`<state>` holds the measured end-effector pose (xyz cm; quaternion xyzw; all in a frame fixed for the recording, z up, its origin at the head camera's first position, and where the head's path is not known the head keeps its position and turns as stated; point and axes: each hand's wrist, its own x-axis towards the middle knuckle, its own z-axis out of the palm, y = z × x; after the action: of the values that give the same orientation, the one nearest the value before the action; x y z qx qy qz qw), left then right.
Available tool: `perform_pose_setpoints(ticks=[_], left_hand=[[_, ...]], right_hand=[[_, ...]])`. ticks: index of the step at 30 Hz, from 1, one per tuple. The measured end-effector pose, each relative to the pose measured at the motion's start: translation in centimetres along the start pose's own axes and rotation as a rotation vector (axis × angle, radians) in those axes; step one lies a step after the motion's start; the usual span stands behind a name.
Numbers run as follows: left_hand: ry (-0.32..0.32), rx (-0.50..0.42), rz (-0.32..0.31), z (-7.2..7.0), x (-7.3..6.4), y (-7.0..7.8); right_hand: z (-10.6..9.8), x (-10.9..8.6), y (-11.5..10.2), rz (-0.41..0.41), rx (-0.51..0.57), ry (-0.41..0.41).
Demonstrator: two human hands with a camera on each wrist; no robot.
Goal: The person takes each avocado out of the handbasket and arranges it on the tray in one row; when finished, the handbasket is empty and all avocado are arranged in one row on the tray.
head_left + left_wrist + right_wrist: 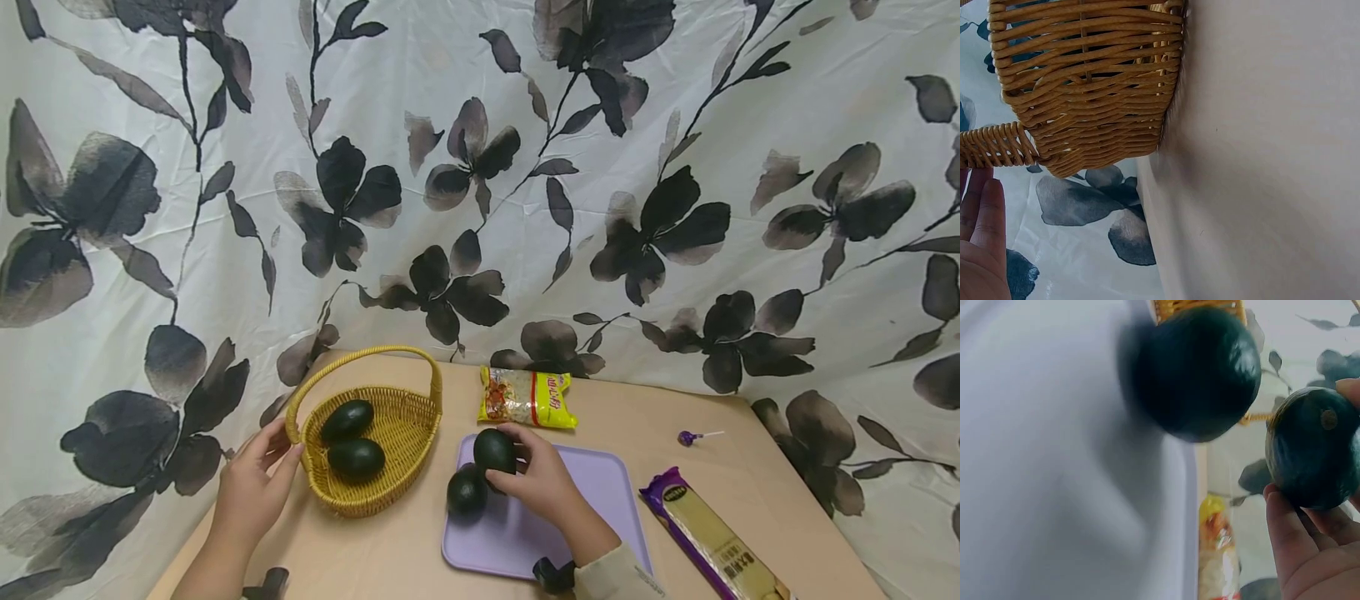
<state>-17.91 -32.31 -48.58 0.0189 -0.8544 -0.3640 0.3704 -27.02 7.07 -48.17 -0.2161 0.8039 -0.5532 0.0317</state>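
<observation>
My right hand [543, 479] grips a dark green avocado [495, 451], thumb on one side and fingers on the other, above the lilac tray [585, 533]. Below and left of it, another avocado [467, 490] sits at the tray's left side; the right wrist view shows this avocado [1200, 375] apart from the held avocado [1313, 447]. Two more avocados [356, 460] lie inside the yellow wicker basket [408, 450]. At the basket's left, my left hand [258, 479] holds the foot of the handle [997, 145] between thumb and fingers.
A yellow food packet [527, 398] lies behind the tray. To the right are a purple lollipop [688, 437] and a long purple-edged noodle pack [716, 537]. Floral cloth [450, 167] hangs behind the table [405, 550].
</observation>
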Motion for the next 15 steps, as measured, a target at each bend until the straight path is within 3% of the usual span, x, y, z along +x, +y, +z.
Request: perform_pose_setpoints(ticks=[7, 15], left_hand=[[0.003, 0.007, -0.012, 0.0, -0.1, 0.0], [-0.008, 0.008, -0.021, 0.0, -0.1, 0.0]], right_hand=[[-0.9, -1.2, 1.9, 0.039, -0.035, 0.043], [-0.6, -2.1, 3.0, 0.107, -0.109, 0.069]])
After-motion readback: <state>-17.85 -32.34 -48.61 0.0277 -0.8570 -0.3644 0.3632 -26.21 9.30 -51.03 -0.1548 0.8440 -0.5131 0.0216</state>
